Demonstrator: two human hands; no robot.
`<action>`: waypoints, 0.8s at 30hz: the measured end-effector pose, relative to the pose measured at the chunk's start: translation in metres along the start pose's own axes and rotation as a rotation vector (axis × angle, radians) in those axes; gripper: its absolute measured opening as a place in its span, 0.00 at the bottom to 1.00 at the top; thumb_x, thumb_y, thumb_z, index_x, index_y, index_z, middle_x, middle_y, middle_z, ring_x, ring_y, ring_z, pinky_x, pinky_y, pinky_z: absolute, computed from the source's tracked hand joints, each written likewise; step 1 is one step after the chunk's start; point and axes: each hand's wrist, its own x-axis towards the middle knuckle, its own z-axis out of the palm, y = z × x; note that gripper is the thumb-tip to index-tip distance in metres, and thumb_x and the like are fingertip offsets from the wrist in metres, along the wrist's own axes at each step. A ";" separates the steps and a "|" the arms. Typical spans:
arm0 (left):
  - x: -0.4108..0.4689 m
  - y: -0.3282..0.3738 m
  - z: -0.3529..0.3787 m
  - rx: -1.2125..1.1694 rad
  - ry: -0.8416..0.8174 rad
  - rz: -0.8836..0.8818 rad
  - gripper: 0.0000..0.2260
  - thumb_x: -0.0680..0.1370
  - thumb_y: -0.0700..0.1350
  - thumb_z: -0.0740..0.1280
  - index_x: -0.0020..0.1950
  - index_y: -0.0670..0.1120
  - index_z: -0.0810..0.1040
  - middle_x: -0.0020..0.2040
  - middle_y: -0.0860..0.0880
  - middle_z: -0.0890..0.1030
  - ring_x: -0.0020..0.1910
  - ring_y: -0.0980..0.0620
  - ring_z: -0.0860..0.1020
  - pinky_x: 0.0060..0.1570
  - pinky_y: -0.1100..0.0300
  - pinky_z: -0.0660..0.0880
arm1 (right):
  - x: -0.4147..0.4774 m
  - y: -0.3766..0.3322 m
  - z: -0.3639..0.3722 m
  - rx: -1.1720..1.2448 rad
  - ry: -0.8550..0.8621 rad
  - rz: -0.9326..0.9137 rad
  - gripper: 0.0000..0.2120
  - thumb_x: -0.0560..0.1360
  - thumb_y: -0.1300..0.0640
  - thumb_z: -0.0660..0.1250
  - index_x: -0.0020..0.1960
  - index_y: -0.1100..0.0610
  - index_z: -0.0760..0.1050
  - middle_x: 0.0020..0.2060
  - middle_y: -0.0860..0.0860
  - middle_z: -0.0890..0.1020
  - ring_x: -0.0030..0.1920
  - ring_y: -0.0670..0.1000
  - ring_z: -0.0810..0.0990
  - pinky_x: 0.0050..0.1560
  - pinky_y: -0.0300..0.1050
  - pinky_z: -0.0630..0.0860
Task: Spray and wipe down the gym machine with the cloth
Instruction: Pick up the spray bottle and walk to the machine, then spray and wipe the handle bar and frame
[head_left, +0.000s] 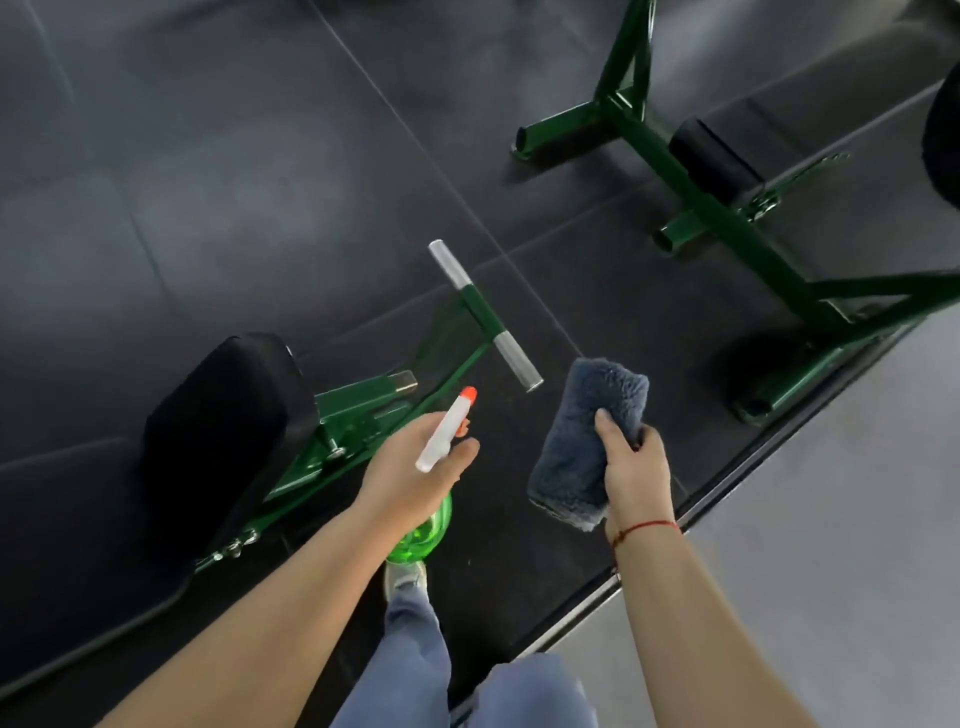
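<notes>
Left hand (410, 478) grips the spray bottle (441, 441), nozzle toward the machine (363, 400) right below. Right hand (634, 467) pinches the folded cloth (587, 441). Cloth's soft and light, should wrap the bar (485, 314) easily; bottle looks slippery if wet, hold the neck.

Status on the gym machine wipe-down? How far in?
Done: both tools are picked up. In hand: the left hand grips the green spray bottle with white head and orange nozzle, pointing roughly toward the silver-ended crossbar of the green steel machine; the right hand holds the folded grey-blue fluffy cloth off the machine. Left: spraying and wiping; no wet patches show on the machine or its black pad.
</notes>
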 end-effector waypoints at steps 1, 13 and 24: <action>0.019 -0.002 0.004 0.025 -0.008 -0.005 0.11 0.71 0.60 0.67 0.50 0.58 0.80 0.42 0.53 0.84 0.41 0.51 0.84 0.50 0.41 0.81 | 0.017 0.000 0.007 -0.022 0.017 -0.015 0.19 0.77 0.48 0.71 0.62 0.55 0.70 0.51 0.48 0.78 0.52 0.52 0.79 0.52 0.49 0.76; 0.169 -0.045 0.097 0.370 -0.070 -0.131 0.10 0.81 0.53 0.64 0.44 0.49 0.74 0.40 0.50 0.79 0.41 0.50 0.78 0.43 0.51 0.75 | 0.189 0.037 0.053 -0.350 -0.008 -0.192 0.24 0.75 0.54 0.74 0.66 0.58 0.67 0.57 0.51 0.76 0.58 0.53 0.77 0.59 0.50 0.75; 0.228 -0.067 0.158 0.323 0.025 -0.361 0.13 0.81 0.51 0.62 0.38 0.50 0.67 0.36 0.51 0.75 0.36 0.50 0.75 0.34 0.54 0.68 | 0.277 0.048 0.075 -0.579 -0.223 -0.450 0.31 0.74 0.55 0.73 0.72 0.49 0.62 0.66 0.47 0.74 0.65 0.52 0.74 0.66 0.60 0.71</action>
